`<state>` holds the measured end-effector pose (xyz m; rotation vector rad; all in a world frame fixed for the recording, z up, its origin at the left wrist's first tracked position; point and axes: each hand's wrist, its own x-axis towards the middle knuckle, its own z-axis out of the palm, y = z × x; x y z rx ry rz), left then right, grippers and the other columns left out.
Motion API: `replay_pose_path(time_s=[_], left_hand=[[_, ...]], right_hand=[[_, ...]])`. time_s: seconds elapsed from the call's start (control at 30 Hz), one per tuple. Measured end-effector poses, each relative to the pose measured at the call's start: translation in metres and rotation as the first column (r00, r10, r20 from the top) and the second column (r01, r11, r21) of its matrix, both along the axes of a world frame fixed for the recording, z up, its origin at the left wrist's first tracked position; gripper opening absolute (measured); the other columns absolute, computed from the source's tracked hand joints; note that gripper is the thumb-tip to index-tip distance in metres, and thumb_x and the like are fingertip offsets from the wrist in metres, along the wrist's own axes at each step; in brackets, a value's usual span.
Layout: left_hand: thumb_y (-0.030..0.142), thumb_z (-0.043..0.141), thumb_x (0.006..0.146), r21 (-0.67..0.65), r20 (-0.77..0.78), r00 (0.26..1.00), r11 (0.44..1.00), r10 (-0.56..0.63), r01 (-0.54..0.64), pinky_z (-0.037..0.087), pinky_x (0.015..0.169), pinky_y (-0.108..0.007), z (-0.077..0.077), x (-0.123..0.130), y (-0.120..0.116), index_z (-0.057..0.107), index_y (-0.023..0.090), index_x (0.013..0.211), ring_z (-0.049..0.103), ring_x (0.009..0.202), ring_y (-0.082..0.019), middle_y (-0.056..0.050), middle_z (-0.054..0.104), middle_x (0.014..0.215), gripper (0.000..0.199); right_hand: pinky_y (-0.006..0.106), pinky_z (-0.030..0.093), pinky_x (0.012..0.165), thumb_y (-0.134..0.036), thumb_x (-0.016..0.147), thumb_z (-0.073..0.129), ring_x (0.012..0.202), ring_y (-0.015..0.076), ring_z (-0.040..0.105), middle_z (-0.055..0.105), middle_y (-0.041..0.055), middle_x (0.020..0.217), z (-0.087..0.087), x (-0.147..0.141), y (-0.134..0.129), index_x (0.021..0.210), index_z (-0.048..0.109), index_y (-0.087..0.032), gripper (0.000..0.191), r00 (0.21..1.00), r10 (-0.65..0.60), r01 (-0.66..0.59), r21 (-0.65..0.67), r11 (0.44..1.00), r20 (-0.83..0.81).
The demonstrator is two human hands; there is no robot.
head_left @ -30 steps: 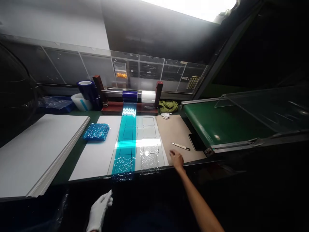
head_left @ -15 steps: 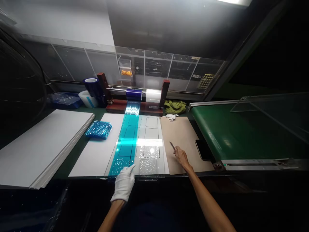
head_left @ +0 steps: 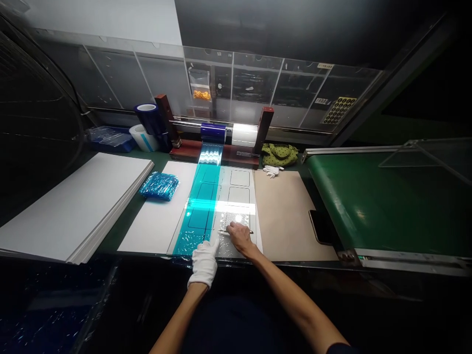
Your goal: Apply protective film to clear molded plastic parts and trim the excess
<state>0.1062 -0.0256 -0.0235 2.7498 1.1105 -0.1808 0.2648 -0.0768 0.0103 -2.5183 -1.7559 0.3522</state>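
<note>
Along the workbench (head_left: 158, 158)'s front edge, a white-gloved left hand (head_left: 204, 263), fingers extended, presses the clear film (head_left: 236, 219), seemingly pinning it steady, while the bare right hand (head_left: 240, 237) closes around a slim craft knife (head_left: 249, 232) lying across it.

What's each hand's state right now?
Left hand: white-gloved, open, fingers on the clear film.
Right hand: closed, holding a craft knife.
</note>
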Motion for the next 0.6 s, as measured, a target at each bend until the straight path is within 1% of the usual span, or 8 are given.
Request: replay_pose_path(time_s=[0.07,0.17,0.27,0.33,0.43,0.5,0.6], left_hand=[[0.021,0.057,0.083,0.005,-0.010,1.000,1.000,-0.011,0.011,0.043,0.066,-0.031,0.001,0.000,0.000,0.049,0.017,0.124,0.052,0.080,-0.018,-0.008,0.055,0.098,0.042],[0.010,0.053,0.079,0.009,-0.012,1.000,1.000,-0.017,0.017,0.038,0.063,-0.030,0.003,0.001,0.000,0.050,0.024,0.127,0.053,0.079,-0.021,-0.009,0.056,0.096,0.050],[0.005,0.048,0.077,0.012,-0.002,1.000,1.000,-0.021,0.021,0.034,0.061,-0.030,0.002,0.000,0.001,0.052,0.031,0.128,0.052,0.079,-0.024,-0.011,0.057,0.097,0.057],[0.004,0.049,0.074,0.011,0.001,1.000,1.000,-0.020,0.020,0.033,0.061,-0.031,0.000,-0.001,0.000,0.053,0.032,0.127,0.052,0.079,-0.024,-0.012,0.057,0.098,0.060],[0.006,0.059,0.063,0.007,0.006,1.000,1.000,-0.013,0.013,0.035,0.063,-0.031,-0.001,-0.009,-0.005,0.053,0.029,0.128,0.051,0.079,-0.023,-0.012,0.055,0.099,0.069],[0.012,0.067,0.059,0.007,0.023,0.999,1.000,-0.029,0.029,0.037,0.069,-0.034,-0.001,-0.017,-0.013,0.048,0.026,0.133,0.051,0.084,-0.025,-0.013,0.054,0.104,0.078],[0.028,0.072,0.062,0.007,0.064,0.992,0.994,-0.112,0.111,0.037,0.083,-0.040,-0.001,-0.029,-0.024,0.040,0.027,0.138,0.048,0.096,-0.028,-0.012,0.051,0.113,0.082]], right_hand=[[0.024,0.028,0.054,-0.018,0.097,0.033,0.076,0.0148,0.054,0.062,0.0066,0.087,0.000,-0.001,0.007,0.092,0.063,-0.019,0.031,0.999,0.035,-0.035,-0.011,0.999,0.010],[0.023,0.028,0.053,-0.018,0.097,0.033,0.076,0.0150,0.054,0.062,0.0065,0.086,0.001,0.000,0.010,0.090,0.063,-0.019,0.031,0.998,0.065,-0.064,-0.028,0.998,0.025],[0.023,0.026,0.052,-0.014,0.097,0.032,0.074,0.0146,0.054,0.062,0.0058,0.084,0.003,0.007,0.003,0.087,0.063,-0.018,0.033,0.996,0.075,-0.072,-0.050,0.996,0.043],[0.024,0.024,0.051,-0.013,0.096,0.032,0.075,0.0148,0.054,0.062,0.0054,0.084,0.005,0.016,-0.008,0.086,0.063,-0.018,0.033,0.996,0.070,-0.067,-0.064,0.996,0.057],[0.024,0.023,0.051,-0.013,0.095,0.034,0.074,0.0148,0.054,0.063,0.0051,0.085,0.009,0.031,-0.028,0.085,0.062,-0.019,0.030,0.996,0.048,-0.041,-0.084,0.996,0.076],[0.025,0.022,0.051,-0.012,0.094,0.036,0.074,0.0144,0.054,0.063,0.0052,0.085,0.011,0.040,-0.043,0.085,0.063,-0.018,0.029,0.996,0.024,-0.016,-0.097,0.995,0.088],[0.025,0.020,0.051,-0.010,0.092,0.039,0.073,0.0142,0.054,0.063,0.0051,0.085,0.013,0.051,-0.063,0.083,0.063,-0.019,0.027,0.995,-0.009,0.020,-0.112,0.993,0.099]])
